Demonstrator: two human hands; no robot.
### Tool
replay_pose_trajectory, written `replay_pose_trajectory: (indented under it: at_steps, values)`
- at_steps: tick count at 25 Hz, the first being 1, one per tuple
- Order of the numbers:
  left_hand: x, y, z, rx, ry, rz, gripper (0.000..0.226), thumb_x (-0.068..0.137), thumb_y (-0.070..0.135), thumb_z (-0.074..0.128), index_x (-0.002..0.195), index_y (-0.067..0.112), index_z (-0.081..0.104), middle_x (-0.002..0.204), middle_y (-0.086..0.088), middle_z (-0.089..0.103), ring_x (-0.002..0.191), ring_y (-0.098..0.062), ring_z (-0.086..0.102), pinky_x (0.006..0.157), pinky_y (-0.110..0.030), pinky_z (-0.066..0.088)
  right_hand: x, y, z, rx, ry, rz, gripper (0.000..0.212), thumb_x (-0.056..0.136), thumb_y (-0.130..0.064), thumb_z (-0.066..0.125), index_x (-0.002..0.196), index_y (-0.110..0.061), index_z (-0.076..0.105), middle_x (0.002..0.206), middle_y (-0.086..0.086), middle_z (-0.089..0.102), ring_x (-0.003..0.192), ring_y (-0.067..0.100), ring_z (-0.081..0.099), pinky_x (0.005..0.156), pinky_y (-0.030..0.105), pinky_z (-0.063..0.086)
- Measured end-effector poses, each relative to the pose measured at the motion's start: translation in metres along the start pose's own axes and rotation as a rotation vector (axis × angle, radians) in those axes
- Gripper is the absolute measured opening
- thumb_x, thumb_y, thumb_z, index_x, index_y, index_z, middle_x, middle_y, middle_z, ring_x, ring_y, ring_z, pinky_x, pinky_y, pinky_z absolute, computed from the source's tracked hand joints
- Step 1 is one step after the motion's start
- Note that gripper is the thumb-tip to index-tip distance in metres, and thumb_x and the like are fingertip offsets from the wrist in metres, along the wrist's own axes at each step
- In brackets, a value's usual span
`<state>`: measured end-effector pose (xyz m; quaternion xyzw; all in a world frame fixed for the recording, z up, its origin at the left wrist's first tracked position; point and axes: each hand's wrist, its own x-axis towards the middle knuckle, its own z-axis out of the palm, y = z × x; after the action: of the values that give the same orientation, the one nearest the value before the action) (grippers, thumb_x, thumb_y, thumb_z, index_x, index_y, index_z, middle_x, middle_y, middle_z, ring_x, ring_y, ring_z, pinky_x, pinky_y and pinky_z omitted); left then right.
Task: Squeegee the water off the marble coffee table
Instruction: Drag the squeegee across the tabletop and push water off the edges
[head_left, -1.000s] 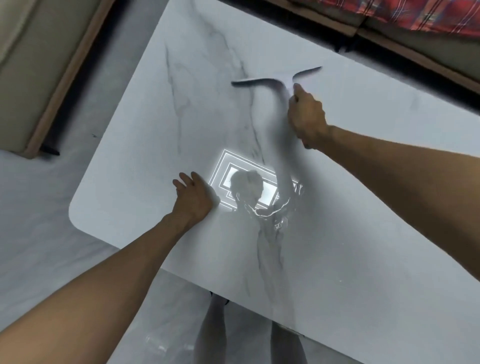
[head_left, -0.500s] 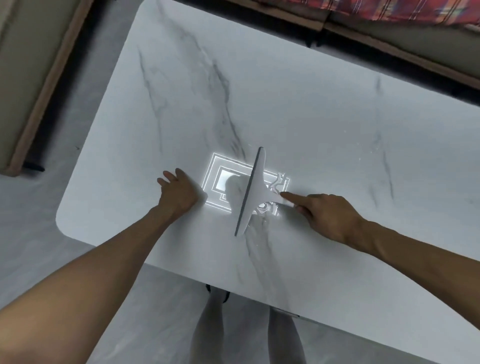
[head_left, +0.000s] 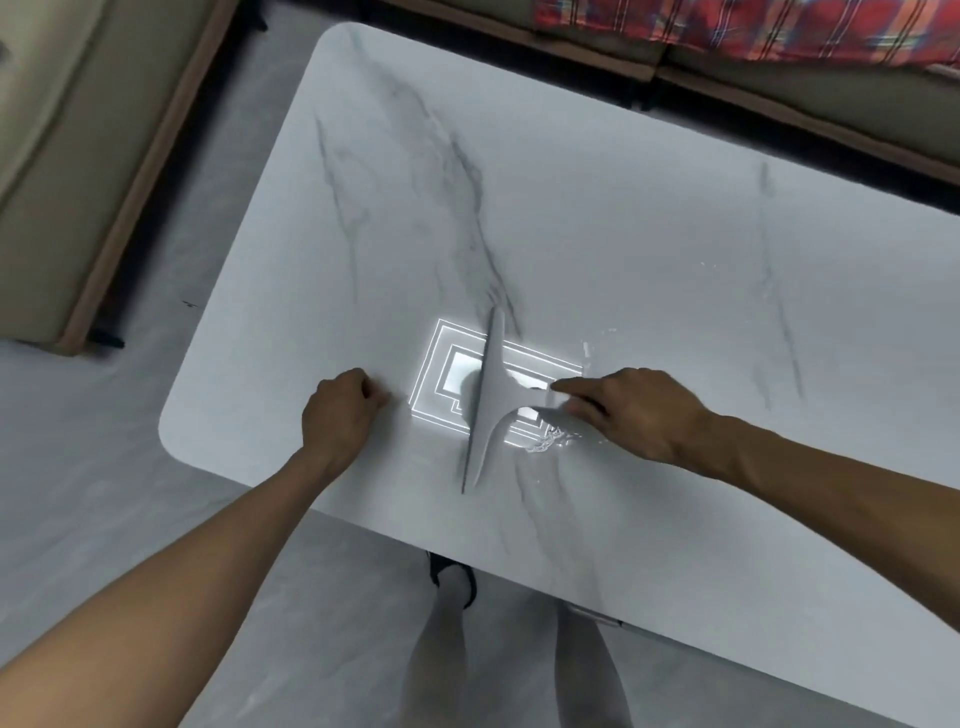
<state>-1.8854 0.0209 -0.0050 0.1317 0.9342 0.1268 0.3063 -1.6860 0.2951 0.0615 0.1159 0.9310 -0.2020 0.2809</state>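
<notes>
A white marble coffee table (head_left: 597, 223) with grey veins fills the view. On it near the front edge stands a grey T-shaped squeegee (head_left: 488, 410), its blade running front to back. My right hand (head_left: 634, 410) grips the squeegee's handle from the right, index finger stretched along it. A small puddle of water (head_left: 548, 441) glints just right of the blade, and a few droplets (head_left: 597, 338) lie further back. My left hand (head_left: 340, 413) rests on the table to the left of the blade, fingers curled under and holding nothing.
A bright ceiling-light reflection (head_left: 447, 379) shows on the wet marble under the blade. A beige sofa (head_left: 67, 156) stands to the left, and another with a red plaid cloth (head_left: 753, 31) lies along the back. My legs (head_left: 452, 644) stand at the table's front edge.
My right hand has brought the squeegee from the far side toward the front edge and turned its blade front to back. My left hand's fingers have curled in from flat.
</notes>
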Motion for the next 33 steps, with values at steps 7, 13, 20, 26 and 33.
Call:
replay_pose_trajectory:
  at_steps: [7, 13, 20, 26, 33]
  values:
    - [-0.016, -0.078, -0.025, 0.064, 0.052, -0.321, 0.054, 0.096, 0.05, 0.034, 0.073, 0.014, 0.068, 0.083, -0.01, 0.069, 0.082, -0.033, 0.063, 0.076, -0.037, 0.049, 0.061, -0.144, 0.073, -0.003, -0.14, -0.387, 0.04, 0.103, -0.041, 0.032, 0.137, -0.031, 0.049, 0.124, 0.001, 0.065, 0.114, 0.024, 0.059, 0.091, 0.034, 0.041]
    - [-0.021, -0.119, -0.032, -0.034, 0.112, -0.257, 0.026, 0.094, 0.017, 0.043, 0.111, 0.009, 0.061, 0.115, -0.013, 0.063, 0.103, -0.033, 0.058, 0.081, -0.037, 0.045, 0.091, -0.193, 0.098, 0.029, -0.222, -0.399, 0.037, 0.103, -0.04, 0.034, 0.134, -0.032, 0.051, 0.119, 0.005, 0.065, 0.11, 0.028, 0.059, 0.086, 0.033, 0.04]
    - [-0.036, -0.061, 0.007, -0.145, -0.024, -0.078, 0.055, 0.09, 0.004, 0.045, 0.142, 0.018, 0.036, 0.144, -0.002, 0.046, 0.13, -0.023, 0.045, 0.103, -0.032, 0.037, 0.044, -0.098, 0.077, 0.037, -0.07, -0.158, 0.038, 0.101, -0.045, 0.031, 0.138, -0.051, 0.042, 0.129, -0.006, 0.062, 0.113, 0.023, 0.06, 0.087, 0.035, 0.045]
    - [-0.077, 0.038, 0.063, -0.111, -0.158, 0.114, 0.058, 0.086, 0.001, 0.043, 0.142, 0.009, 0.028, 0.146, -0.007, 0.038, 0.131, -0.024, 0.041, 0.101, -0.031, 0.035, -0.035, 0.02, 0.068, 0.093, 0.072, 0.229, 0.035, 0.101, -0.046, 0.035, 0.134, -0.052, 0.046, 0.113, -0.006, 0.071, 0.1, 0.026, 0.065, 0.077, 0.034, 0.048]
    - [-0.105, 0.102, 0.129, 0.05, -0.251, 0.079, 0.051, 0.088, -0.003, 0.034, 0.136, -0.017, 0.023, 0.14, -0.036, 0.033, 0.132, -0.052, 0.032, 0.106, -0.045, 0.037, -0.099, 0.118, 0.079, 0.199, 0.126, 0.401, 0.038, 0.099, -0.052, 0.031, 0.132, -0.049, 0.051, 0.118, -0.008, 0.068, 0.105, 0.026, 0.062, 0.078, 0.033, 0.045]
